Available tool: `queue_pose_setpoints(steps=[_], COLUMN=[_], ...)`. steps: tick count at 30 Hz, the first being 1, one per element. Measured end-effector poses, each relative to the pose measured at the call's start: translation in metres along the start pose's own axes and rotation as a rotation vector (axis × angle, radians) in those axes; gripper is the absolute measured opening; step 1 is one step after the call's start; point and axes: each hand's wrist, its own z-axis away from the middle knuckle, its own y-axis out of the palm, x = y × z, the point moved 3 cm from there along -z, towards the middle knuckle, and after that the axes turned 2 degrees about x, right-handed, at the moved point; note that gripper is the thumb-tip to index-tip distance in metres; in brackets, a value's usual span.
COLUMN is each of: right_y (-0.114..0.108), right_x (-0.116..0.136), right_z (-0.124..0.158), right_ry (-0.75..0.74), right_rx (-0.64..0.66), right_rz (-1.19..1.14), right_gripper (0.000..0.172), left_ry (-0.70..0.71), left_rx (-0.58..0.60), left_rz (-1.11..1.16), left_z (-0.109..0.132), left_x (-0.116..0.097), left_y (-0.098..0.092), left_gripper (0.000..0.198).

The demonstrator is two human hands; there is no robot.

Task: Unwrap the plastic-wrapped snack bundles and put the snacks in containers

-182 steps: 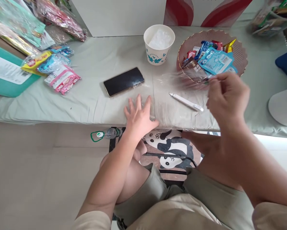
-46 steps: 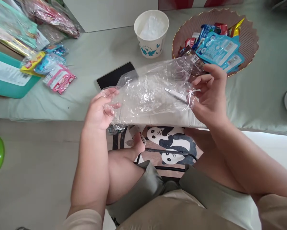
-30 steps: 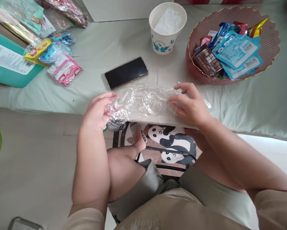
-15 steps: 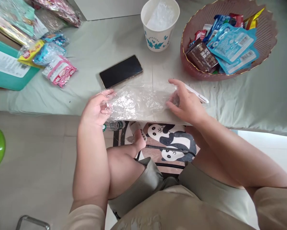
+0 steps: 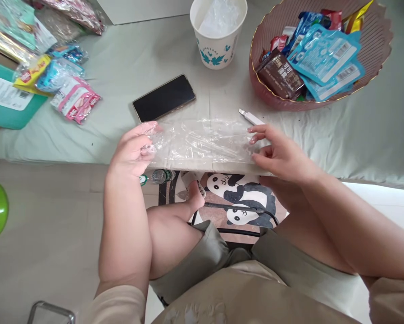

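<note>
A crinkled clear plastic bag (image 5: 202,141) stretches flat along the front edge of the cloth-covered table, between my two hands. My left hand (image 5: 132,148) is closed on its left end, with film showing over and between the curled fingers. At the other end, my right hand (image 5: 279,150) has its fingers and thumb bent around the film's edge. Just behind the right fingertips lies a white utility knife (image 5: 251,117), its blade end pointing up and left. A dark-screened phone (image 5: 164,98) rests behind the bag's left half.
Behind are a paper cup (image 5: 217,51) holding clear plastic and a pink scalloped bowl (image 5: 374,67) full of snack packets. Packaged snacks (image 5: 76,99) and a teal box (image 5: 6,108) occupy the left. Below the table edge are a bottle (image 5: 161,176) and a panda-print mat (image 5: 245,198).
My right hand has shifted slightly right, and the bag is drawn out longer and flatter. More of the utility knife shows. The view has moved a little.
</note>
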Motion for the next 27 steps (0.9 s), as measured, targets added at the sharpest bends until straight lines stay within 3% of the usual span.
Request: queue_pose_setpoints(steps=[4,8,12,18,21,27], right_y=[-0.008,0.007,0.024,0.035,0.034,0.022], right_x=[0.006,0.005,0.003,0.011,0.01,0.011], right_z=[0.005,0.007,0.007,0.004,0.005,0.01], right_ry=[-0.171,-0.344,-0.397,-0.513,-0.542,-0.436], right_rx=[-0.245,-0.16,-0.127,-0.252,-0.266,-0.063], right_rz=[0.285,0.453,0.542,0.626,0.621,0.375], right_gripper=[0.035,0.026,0.027,0.012,0.015,0.041], left_ry=[-0.012,-0.015,0.004,0.004,-0.001,0.023], left_rx=[-0.018,-0.01,0.018,0.019,0.006,0.02], left_rz=[-0.009,-0.003,-0.007,-0.017,-0.013,-0.031], left_z=[0.001,0.001,0.0,-0.002,-0.002,-0.002], left_x=[0.0,0.0,0.001,0.002,0.001,0.001], left_y=[0.003,0.004,0.004,0.003,0.003,0.004], left_gripper=[0.046,0.047,0.046,0.046,0.048,0.048])
